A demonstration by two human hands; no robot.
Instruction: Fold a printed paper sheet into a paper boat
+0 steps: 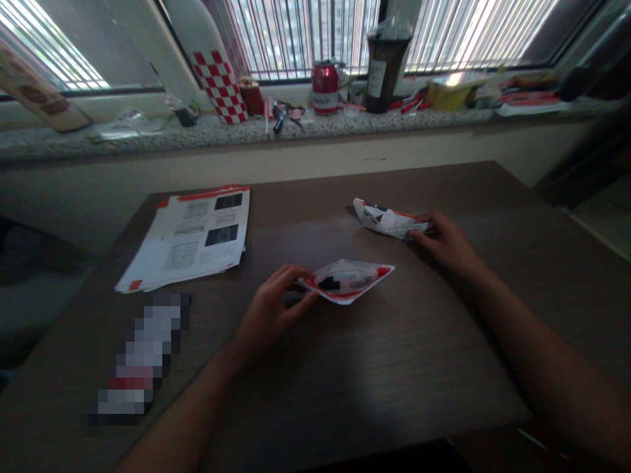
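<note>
My left hand [276, 302] pinches the left tip of a folded paper piece [348, 292], white with red edges and spread open like a pocket, near the middle of the table. Farther back and to the right, my right hand [446, 243] grips the right end of a paper boat [387, 222], folded from printed white paper with dark and orange patches. The boat's pointed left end faces away from that hand. Both folded papers are at or just above the brown table [305, 374]; exact contact is hard to tell.
A stack of printed sheets [197, 236] lies at the table's back left, with a pixelated phone-like object [140, 358] before it. On the stone windowsill [162, 141] stand a checkered bottle [221, 89], a red can [325, 89], a dark drink cup [384, 72] and a yellow container [446, 95].
</note>
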